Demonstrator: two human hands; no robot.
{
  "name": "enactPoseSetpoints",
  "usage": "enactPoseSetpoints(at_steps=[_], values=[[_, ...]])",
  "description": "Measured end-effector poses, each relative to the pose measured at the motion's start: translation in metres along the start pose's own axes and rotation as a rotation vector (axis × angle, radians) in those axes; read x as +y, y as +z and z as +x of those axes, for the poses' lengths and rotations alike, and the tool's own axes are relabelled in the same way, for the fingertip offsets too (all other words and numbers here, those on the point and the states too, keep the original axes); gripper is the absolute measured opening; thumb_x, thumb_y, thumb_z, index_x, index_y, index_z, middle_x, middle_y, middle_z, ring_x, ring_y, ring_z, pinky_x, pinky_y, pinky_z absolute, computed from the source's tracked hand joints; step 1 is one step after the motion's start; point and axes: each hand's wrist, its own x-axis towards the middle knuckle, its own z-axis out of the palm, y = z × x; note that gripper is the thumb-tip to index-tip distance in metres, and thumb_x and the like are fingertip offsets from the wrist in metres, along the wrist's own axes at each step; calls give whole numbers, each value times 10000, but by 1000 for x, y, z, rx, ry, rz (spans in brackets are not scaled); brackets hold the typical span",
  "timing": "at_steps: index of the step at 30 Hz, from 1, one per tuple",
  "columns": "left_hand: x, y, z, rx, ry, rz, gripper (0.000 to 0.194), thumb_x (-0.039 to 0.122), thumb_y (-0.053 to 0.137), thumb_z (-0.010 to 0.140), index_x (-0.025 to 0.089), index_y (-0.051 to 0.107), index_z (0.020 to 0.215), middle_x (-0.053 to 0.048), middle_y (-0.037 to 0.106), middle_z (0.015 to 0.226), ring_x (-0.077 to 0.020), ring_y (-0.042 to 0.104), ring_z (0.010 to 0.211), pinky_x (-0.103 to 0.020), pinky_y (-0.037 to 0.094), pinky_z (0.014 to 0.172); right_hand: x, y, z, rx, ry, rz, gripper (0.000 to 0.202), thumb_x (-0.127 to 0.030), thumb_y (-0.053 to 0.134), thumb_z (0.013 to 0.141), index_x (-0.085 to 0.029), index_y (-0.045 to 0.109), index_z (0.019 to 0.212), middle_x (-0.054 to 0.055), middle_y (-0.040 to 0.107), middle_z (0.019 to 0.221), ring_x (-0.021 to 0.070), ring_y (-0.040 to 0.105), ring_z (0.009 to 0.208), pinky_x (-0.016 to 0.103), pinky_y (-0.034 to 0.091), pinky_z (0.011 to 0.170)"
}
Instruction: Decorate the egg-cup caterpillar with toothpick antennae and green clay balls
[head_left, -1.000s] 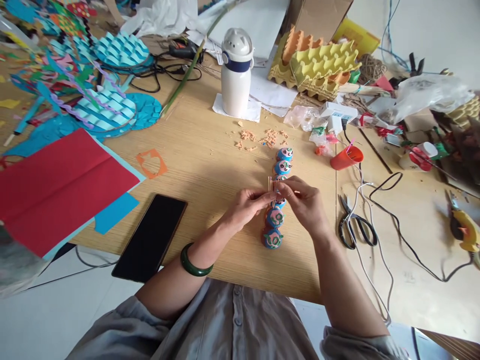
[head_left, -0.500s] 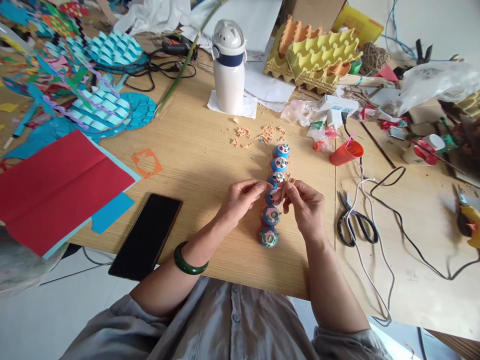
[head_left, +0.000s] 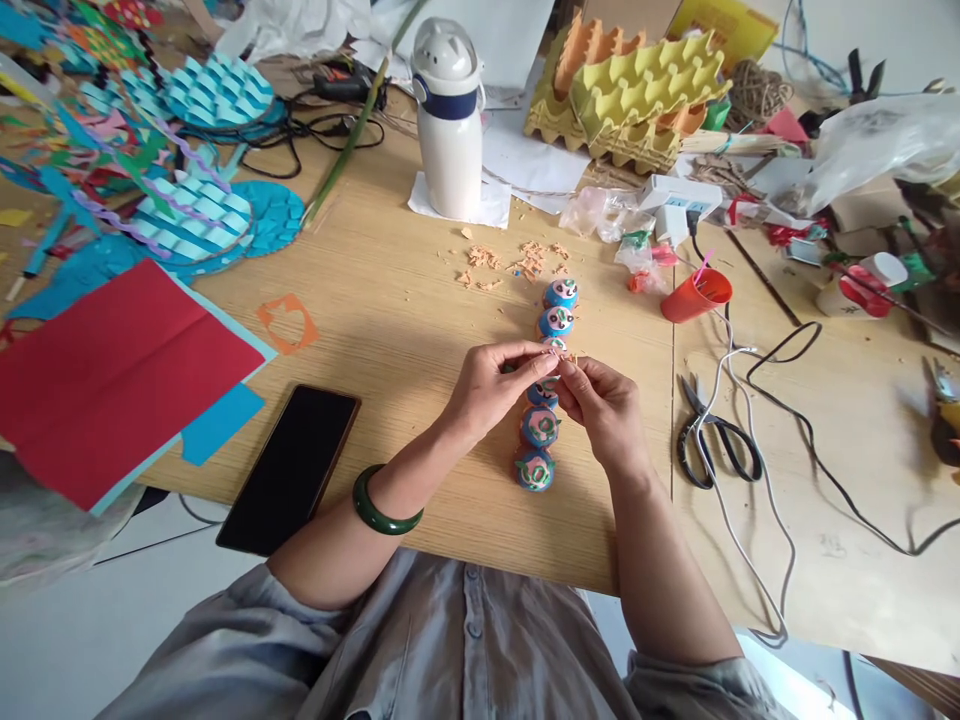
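Note:
A row of small blue domes [head_left: 540,427], decorated in pink, green and black, runs away from me on the wooden table. Over the middle of this row my two hands meet, fingertips nearly touching. My left hand [head_left: 487,385] is closed in a pinch; whatever tiny piece it may hold is too small to name. My right hand [head_left: 604,400] is closed too, pinching thin pale sticks [head_left: 574,360] whose ends poke up past the fingers. The hands cover part of the domes beneath them.
A phone [head_left: 289,470] and red card [head_left: 127,380] lie left. Scissors [head_left: 716,440], cables and an orange cup [head_left: 696,296] are on the right. A white bottle [head_left: 448,140], egg trays [head_left: 637,95] and orange scraps [head_left: 529,260] sit beyond the domes.
My left hand has moved right and slightly up, so its fingertips now meet those of my right hand. The thin sticks show less than before. The view has shifted slightly.

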Motion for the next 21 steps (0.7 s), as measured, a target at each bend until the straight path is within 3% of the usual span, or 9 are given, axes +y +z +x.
enactPoseSetpoints(at_steps=[11,16,21], values=[[-5,-2,2,56,-62,-50,296,420,836,717,150,807,835,-30,752,756,-90,573,629,-196,442,547,8,4,0,65,-110,-81,447,-569,725,836,-165,621,678,-51,462,560,52,345,499,236,241,463],[-9,-4,2,84,-29,9,283,423,806,756,151,804,835,-33,752,775,-107,598,692,-207,475,626,12,5,1,118,-123,-124,431,-577,702,854,-162,661,745,-56,436,549,61,342,503,236,246,466],[-11,-4,1,97,-68,-13,244,385,789,768,151,807,834,-19,714,724,-85,521,614,-204,427,562,16,3,2,127,-107,-102,427,-581,715,839,-160,678,780,-59,417,565,61,334,506,231,247,459]])
